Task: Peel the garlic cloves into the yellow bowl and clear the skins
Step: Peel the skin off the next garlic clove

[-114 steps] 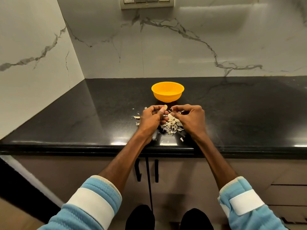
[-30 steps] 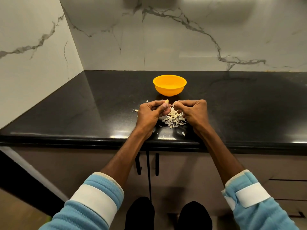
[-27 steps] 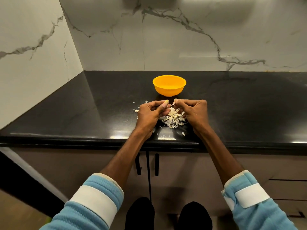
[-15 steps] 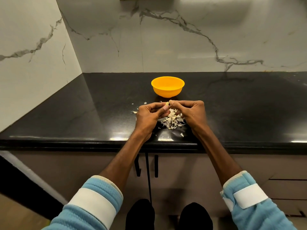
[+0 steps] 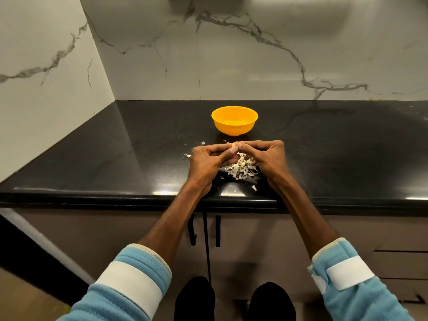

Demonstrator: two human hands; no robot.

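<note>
Two hands working one garlic clove above a heap of skins, bowl beyond.

Marble wall (image 5: 254, 54) behind and at 9 o'clock; glossy black desk (image 5: 115, 158) across the middle, brown cabinet doors (image 5: 139, 232) under its front edge. Blue sleeves with white bands, left sleeve (image 5: 129, 283) and right sleeve (image 5: 347, 279), forearms bare. Yellow bowl (image 5: 234, 129) upright on the desk at 12 o'clock from the hands, near but apart from them. Left hand (image 5: 207, 162) and right hand (image 5: 266, 158) both curled, fingertips meeting; each pinches the same small pale garlic clove (image 5: 234, 143), held above the desk just short of the bowl. Skin pile (image 5: 240, 170) on the desk between the hands, at 6 o'clock from the clove. Stray flakes: one (image 5: 254, 187) at 5 o'clock from the pile, one (image 5: 187, 155) at 9 o'clock from the left hand.
</note>
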